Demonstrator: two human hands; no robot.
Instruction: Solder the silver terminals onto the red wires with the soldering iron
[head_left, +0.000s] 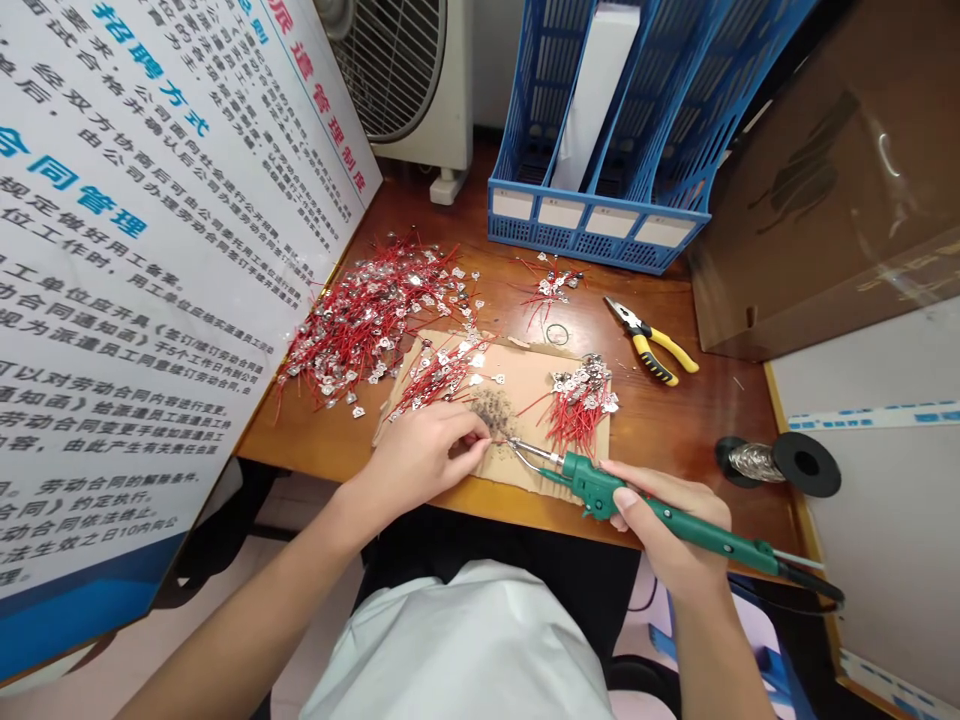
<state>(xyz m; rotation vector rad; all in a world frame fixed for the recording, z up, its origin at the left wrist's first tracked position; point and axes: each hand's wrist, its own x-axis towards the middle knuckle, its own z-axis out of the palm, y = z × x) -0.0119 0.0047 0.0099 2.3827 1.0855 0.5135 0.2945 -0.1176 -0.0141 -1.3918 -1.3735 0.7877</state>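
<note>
My right hand is closed round a green soldering iron, whose metal tip rests on a scorched patch of a brown cardboard sheet. My left hand pinches something small at that same spot, next to the iron's tip; I cannot make out what it is. A bundle of red wires with metal tabs lies on the cardboard just beyond the iron. Another bundle lies above my left hand. A big heap of the same red wired tabs covers the desk at the left.
Yellow-handled pliers lie at the right of the wooden desk. A solder spool sits near the right edge. A blue file rack stands at the back, a printed board leans at the left, a brown box at the right.
</note>
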